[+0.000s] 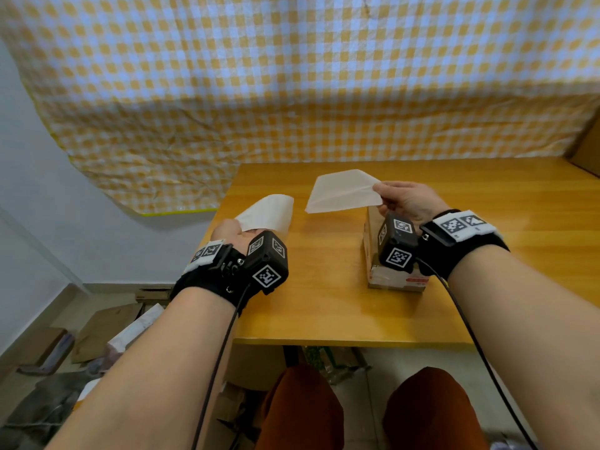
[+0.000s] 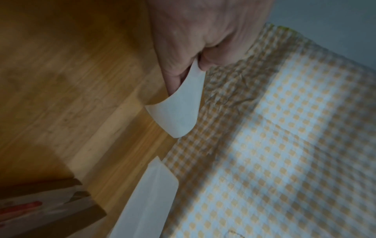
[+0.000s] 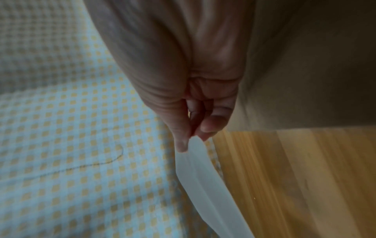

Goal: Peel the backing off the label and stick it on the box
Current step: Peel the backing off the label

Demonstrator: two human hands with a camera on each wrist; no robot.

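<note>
Two pale sheets are apart from each other above the wooden table (image 1: 324, 306). My left hand (image 1: 227, 230) pinches a corner of a curled cream sheet (image 1: 269, 211) between thumb and fingers (image 2: 183, 67); the cream sheet (image 2: 179, 111) hangs over the table's left edge. My right hand (image 1: 380, 196) pinches a corner of a flatter white sheet (image 1: 344, 191), which stretches out to the left; its fingertips (image 3: 183, 143) grip the white sheet (image 3: 203, 177). I cannot tell which sheet is label and which backing. A small cardboard box (image 1: 389, 277) stands under my right wrist.
A yellow-checked cloth (image 1: 292, 76) hangs behind the table. A larger brown box (image 1: 587, 147) sits at the far right edge. Cardboard and papers (image 1: 107, 329) lie on the floor to the left. Cables run from both wrist cameras.
</note>
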